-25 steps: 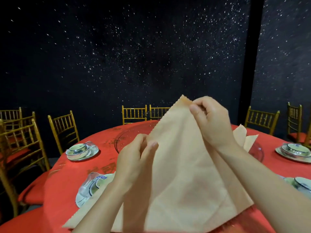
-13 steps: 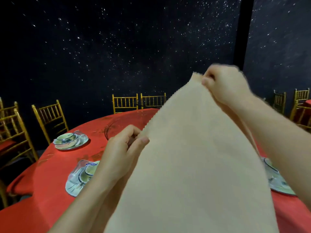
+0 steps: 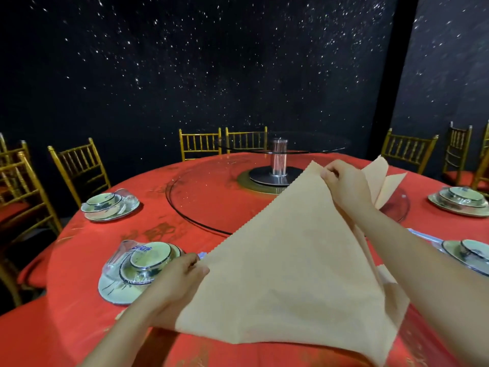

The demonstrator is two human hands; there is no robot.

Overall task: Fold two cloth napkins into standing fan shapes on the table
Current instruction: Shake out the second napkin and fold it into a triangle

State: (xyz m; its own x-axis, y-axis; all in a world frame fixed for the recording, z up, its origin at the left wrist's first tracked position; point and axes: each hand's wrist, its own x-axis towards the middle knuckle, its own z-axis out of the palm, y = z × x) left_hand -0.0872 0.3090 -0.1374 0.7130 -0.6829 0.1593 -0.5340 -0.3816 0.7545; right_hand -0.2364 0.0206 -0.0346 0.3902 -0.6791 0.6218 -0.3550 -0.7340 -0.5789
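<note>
Both hands are holding the napkin (image 3: pixel 285 274) spread above the red table (image 3: pixel 79 313). Left hand (image 3: pixel 182 274) is pinching its near-left corner; right hand (image 3: pixel 344 186) is pinching the far top corner. Cloth is hanging between and below them. Second napkin (image 3: pixel 383 181) is lying behind the right hand.

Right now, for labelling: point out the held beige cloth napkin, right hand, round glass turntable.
beige cloth napkin (image 3: pixel 285 282), head view, centre.
right hand (image 3: pixel 344 186), head view, knuckles.
round glass turntable (image 3: pixel 211 200), head view, bare glass.
</note>
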